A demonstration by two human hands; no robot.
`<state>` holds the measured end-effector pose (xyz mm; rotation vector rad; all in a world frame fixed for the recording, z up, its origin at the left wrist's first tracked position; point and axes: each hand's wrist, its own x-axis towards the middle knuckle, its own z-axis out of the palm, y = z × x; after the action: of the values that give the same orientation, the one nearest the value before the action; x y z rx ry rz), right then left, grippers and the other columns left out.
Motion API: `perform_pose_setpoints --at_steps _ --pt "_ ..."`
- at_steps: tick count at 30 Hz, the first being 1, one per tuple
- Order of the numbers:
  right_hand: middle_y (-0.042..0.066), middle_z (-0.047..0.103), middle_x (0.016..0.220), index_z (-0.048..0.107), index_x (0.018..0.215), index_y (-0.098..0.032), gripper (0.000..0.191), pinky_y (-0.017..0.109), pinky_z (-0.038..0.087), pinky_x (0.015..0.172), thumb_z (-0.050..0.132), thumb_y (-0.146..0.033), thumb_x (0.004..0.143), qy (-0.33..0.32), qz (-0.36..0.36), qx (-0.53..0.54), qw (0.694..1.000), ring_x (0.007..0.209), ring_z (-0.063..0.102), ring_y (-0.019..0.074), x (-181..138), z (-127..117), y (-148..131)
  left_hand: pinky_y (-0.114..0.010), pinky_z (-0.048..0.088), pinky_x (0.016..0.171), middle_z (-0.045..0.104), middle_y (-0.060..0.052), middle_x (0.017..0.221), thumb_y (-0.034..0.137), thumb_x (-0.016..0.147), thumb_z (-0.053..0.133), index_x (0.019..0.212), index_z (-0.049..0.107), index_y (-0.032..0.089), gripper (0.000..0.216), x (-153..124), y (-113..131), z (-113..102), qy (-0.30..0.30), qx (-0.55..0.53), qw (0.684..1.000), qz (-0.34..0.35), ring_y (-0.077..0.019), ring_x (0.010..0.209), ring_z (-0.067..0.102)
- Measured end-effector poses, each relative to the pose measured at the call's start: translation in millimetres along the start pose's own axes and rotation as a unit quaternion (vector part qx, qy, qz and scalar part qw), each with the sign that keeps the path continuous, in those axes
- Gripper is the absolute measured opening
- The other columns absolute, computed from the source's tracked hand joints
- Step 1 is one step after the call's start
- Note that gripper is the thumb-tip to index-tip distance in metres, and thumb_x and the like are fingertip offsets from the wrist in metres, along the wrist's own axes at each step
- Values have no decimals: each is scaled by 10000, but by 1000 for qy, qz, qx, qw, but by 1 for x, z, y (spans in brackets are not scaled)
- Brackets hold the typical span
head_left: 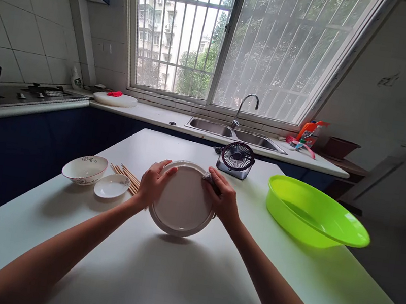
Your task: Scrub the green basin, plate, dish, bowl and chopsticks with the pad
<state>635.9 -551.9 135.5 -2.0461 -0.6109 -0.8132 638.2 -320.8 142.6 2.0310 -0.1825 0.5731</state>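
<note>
A round white plate [183, 201] is tilted up off the white table [182, 282], its face turned toward me. My left hand [152, 184] grips the plate's left rim, fingers curled over the edge. At the right rim, my right hand [223, 200] presses a small grey cloth or scrubber [209, 177] against the plate, fingers closed on it.
Left of the plate lie a patterned bowl [84, 169], a small white saucer [112, 186] and several wooden chopsticks [127, 176]. A small black fan [236, 159] stands behind the plate. A lime-green basin [312, 214] sits at the right. Beyond are a sink [234, 134] and a stove [23, 92].
</note>
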Motion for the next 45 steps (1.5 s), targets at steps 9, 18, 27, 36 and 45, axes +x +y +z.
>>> perform_pose_setpoints --at_steps 9,18,27,36,45 --pt "105 614 1356 623 1321 -239 437 493 446 1096 604 -397 915 5 33 17 999 1256 576 289 -8 1 3 -446 481 969 687 -122 1205 589 906 484 1220 652 196 530 2 -1 -2 -22 26 999 -12 -296 1103 631" --pt "75 597 1382 596 1351 -276 428 465 467 1083 580 -368 934 -25 -47 -14 998 1245 588 272 15 -11 -3 -426 503 928 689 -105 1107 540 930 467 1232 643 210 481 -3 8 -1 14 36 998 43 -275 1031 647" --pt "92 616 1351 606 1334 -252 433 487 462 1084 590 -385 922 88 36 19 995 1251 578 280 -14 5 1 -400 512 889 675 -98 1094 546 947 450 1263 623 212 492 -5 12 -1 79 68 994 45 -269 986 657" --pt "124 626 1316 612 1319 -220 428 484 461 1074 578 -379 923 110 49 28 992 1230 584 286 -18 16 5 -383 526 827 647 -115 1105 494 982 422 1298 594 190 472 -4 9 0 101 121 986 50 -267 946 663" --pt "90 654 1290 628 1300 -253 421 470 497 1036 603 -373 898 88 1 -13 996 1187 618 278 -7 0 17 -405 506 981 589 -128 1314 395 1002 372 1331 522 188 416 -4 2 3 79 111 979 151 -266 1215 577"
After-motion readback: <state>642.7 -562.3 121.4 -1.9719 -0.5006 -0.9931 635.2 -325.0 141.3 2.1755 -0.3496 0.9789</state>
